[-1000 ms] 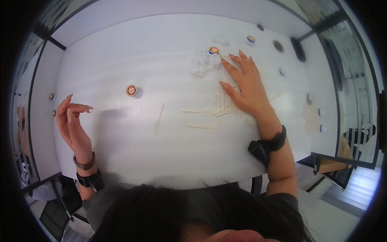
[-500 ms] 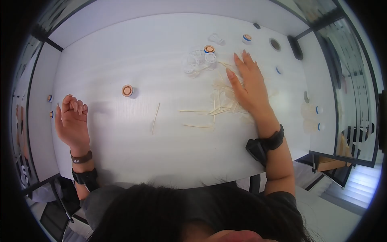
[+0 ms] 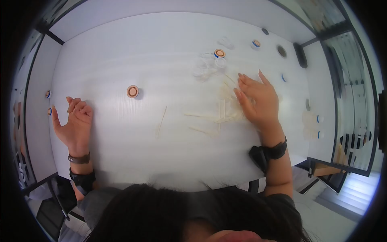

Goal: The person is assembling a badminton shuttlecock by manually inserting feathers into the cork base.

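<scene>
On the right, my right hand (image 3: 260,99) is over the edge of a loose pile of pale thin sticks (image 3: 225,113), its fingers apart and holding nothing that I can see. My left hand (image 3: 75,123) rests at the far left, palm up, fingers loosely curled, thumb apart, with nothing in it. Between the hands stand a small round container with an orange-brown top (image 3: 132,91) and one lone stick (image 3: 162,117). Clear plastic pieces (image 3: 204,66) lie behind the pile, beside a blue-rimmed container with an orange top (image 3: 219,53).
The white table (image 3: 133,149) has raised side panels. Another blue-and-orange container (image 3: 256,43) stands at the back right, near a dark round hole (image 3: 281,51). A blue-edged piece (image 3: 284,77) lies to the right, and two blue-capped clear containers (image 3: 320,119) are by the right panel.
My right hand has drawn back toward me from the back of the pile, and its fingers have bent. My left thumb and fingers have spread a little. The whole view has shifted slightly.
</scene>
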Motion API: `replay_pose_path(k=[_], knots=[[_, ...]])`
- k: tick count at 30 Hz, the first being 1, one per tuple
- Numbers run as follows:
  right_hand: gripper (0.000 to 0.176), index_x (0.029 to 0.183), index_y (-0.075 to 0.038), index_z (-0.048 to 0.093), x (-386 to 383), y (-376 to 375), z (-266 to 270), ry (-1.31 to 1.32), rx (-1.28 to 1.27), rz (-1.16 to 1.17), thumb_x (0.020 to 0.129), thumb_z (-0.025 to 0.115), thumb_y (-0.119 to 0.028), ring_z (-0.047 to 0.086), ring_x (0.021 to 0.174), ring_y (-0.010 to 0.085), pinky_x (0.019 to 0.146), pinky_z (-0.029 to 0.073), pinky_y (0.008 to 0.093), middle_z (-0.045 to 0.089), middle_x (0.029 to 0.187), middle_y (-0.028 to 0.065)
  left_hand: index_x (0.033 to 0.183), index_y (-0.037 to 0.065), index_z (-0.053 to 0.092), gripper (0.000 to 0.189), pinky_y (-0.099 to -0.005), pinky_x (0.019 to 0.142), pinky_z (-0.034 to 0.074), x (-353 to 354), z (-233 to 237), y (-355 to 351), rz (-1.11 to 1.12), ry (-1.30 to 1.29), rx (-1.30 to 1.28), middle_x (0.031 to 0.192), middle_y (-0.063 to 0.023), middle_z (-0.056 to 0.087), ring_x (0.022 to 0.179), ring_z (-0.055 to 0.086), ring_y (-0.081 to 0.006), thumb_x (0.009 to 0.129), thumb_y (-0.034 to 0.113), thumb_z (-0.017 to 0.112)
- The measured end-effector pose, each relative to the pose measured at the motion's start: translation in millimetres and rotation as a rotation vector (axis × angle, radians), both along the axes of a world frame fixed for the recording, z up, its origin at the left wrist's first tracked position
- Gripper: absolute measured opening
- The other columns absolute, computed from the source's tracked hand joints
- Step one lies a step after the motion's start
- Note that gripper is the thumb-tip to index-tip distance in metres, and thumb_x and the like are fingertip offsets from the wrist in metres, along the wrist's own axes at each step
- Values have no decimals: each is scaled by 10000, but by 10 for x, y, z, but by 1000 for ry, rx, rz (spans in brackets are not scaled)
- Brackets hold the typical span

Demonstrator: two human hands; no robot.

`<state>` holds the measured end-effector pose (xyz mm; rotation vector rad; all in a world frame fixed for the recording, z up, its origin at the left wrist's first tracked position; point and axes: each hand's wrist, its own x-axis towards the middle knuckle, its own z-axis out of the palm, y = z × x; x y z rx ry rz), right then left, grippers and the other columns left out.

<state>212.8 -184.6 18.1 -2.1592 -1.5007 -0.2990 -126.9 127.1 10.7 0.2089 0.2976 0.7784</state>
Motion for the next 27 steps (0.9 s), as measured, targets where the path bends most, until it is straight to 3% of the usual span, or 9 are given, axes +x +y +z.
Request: replay_pose_path(k=[5, 6, 9, 10, 13, 14, 20, 24, 27], knots=[[155, 806, -41, 714, -39, -31, 37, 14, 12, 211, 771, 782, -175, 717, 891, 239, 975, 513, 447, 747, 937, 120, 1105, 20, 532, 382, -322, 775, 348, -50, -18, 3, 11, 0, -43, 853, -21, 424, 797, 409, -171, 912, 337, 625], [172, 778, -61, 698, -49, -33, 43, 43, 14, 241, 717, 822, -162, 717, 894, 242, 887, 558, 417, 745, 918, 99, 1101, 20, 534, 381, -322, 773, 346, -40, -1, -4, 12, -1, -52, 854, -21, 425, 798, 409, -171, 912, 337, 626], [232, 799, -68, 703, -132, -4, 97, 65, 62, 294, 675, 849, -199, 720, 891, 262, 828, 569, 403, 742, 913, 83, 1070, 18, 532, 369, -307, 727, 330, 1, 74, -67, 101, 72, -115, 815, -23, 408, 737, 390, -157, 914, 337, 629], [341, 905, -64, 720, -143, -13, 90, 99, 12, 311, 660, 858, -258, 688, 1032, 304, 870, 542, 420, 728, 1053, 107, 1029, 26, 523, 347, -303, 707, 318, -10, 59, -55, 98, 75, -105, 796, -20, 392, 709, 370, -150, 914, 336, 628], [481, 1049, -52, 716, -242, 111, 229, 87, -40, 350, 670, 846, -318, 599, 1203, 347, 954, 492, 445, 670, 1229, 141, 896, 57, 474, 316, -295, 652, 280, -67, -2, -15, 99, 83, -76, 739, -11, 344, 634, 309, -133, 917, 333, 627], [603, 1176, -48, 681, -237, 95, 207, 127, -156, 354, 713, 813, -409, 453, 1360, 384, 1077, 391, 490, 571, 1383, 164, 847, 70, 443, 326, -294, 639, 267, -67, -18, -6, 104, 81, -62, 720, -9, 326, 616, 287, -130, 917, 332, 625], [756, 1337, -77, 605, -207, 133, 108, 134, -201, 360, 735, 763, -506, 223, 1476, 446, 1177, 175, 596, 440, 1515, 168, 697, 116, 301, 442, -293, 620, 248, 36, 29, -13, 144, 119, -51, 660, -2, 277, 592, 248, -128, 920, 337, 612], [797, 1375, -94, 571, -227, 154, 63, 161, -223, 366, 731, 767, -521, 174, 1493, 429, 1191, 116, 603, 426, 1523, 155, 683, 123, 286, 452, -295, 619, 246, 28, 11, 3, 115, 84, -42, 651, -4, 272, 593, 249, -132, 912, 341, 609], [789, 1369, -101, 579, -220, 152, 83, 152, -227, 377, 725, 771, -514, 195, 1487, 423, 1191, 129, 602, 448, 1500, 149, 685, 123, 278, 460, -297, 620, 250, 9, -12, 32, 126, 77, -31, 652, -7, 268, 593, 247, -136, 908, 353, 608]])
